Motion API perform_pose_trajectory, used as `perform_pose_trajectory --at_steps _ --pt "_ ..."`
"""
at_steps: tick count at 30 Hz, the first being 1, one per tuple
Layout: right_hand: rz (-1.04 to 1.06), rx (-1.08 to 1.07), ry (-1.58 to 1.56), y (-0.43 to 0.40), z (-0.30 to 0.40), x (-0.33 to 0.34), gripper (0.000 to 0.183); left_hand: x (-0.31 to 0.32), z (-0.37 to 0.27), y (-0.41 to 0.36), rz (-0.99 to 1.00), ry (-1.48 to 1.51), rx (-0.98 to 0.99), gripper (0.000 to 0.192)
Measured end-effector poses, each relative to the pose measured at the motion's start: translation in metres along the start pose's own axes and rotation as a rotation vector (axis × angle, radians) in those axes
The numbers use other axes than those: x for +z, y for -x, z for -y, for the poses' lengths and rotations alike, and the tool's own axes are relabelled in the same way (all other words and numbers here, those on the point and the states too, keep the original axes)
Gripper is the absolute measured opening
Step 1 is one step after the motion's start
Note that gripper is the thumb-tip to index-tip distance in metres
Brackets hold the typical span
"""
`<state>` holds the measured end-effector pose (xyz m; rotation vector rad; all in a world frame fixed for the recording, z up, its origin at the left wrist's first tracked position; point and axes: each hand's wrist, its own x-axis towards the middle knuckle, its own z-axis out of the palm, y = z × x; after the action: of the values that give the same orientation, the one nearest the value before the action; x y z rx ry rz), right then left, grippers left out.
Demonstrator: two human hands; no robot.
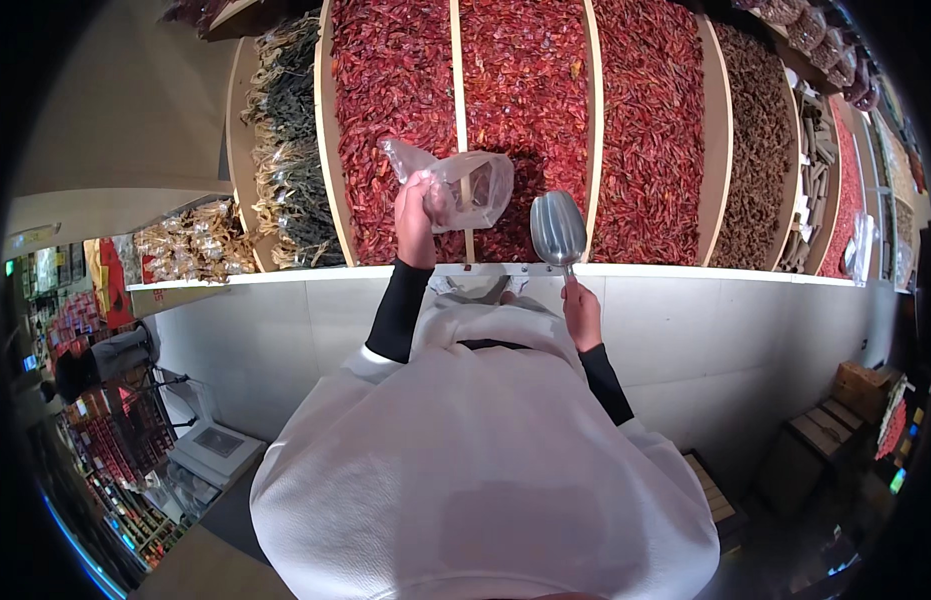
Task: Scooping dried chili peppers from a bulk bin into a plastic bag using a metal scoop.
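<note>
My left hand [414,221] grips a clear plastic bag [486,187] whose mouth gapes toward the right. The bag hangs over the wooden divider [461,82] between two bins of dried red chillies [394,82]. In my right hand [581,311] is the handle of a metal scoop [558,225]. The scoop's bowl lies above the front part of the middle chilli bin [521,75], close to the divider on its right. No chillies can be made out in the scoop. A third bin of dried red chillies [645,157] adjoins on the right.
Left of the chillies are bundled dried goods [289,142]; to the right, a bin of brown dried spice [754,127] and rolled bark sticks [810,180]. A white ledge [653,272] runs along the front. Another person [109,356] is at the far left, near a boxy white device [217,446].
</note>
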<state>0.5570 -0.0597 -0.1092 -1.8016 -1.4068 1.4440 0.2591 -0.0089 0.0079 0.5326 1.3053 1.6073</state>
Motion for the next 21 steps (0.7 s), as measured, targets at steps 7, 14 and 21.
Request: perform_pose_trajectory --at_steps 7,14,21 --pt "0.083 0.038 -0.122 -0.082 -0.002 0.008 0.049 0.021 0.027 0.016 -0.078 0.047 -0.029 0.019" --pt "0.138 0.067 -0.257 -0.127 0.038 0.03 0.047 0.028 0.031 0.022 -0.124 -0.005 -0.024 0.02" --pt "0.132 -0.002 -0.284 -0.115 0.017 0.034 0.048 0.011 0.023 0.008 -0.021 -0.023 0.017 0.018"
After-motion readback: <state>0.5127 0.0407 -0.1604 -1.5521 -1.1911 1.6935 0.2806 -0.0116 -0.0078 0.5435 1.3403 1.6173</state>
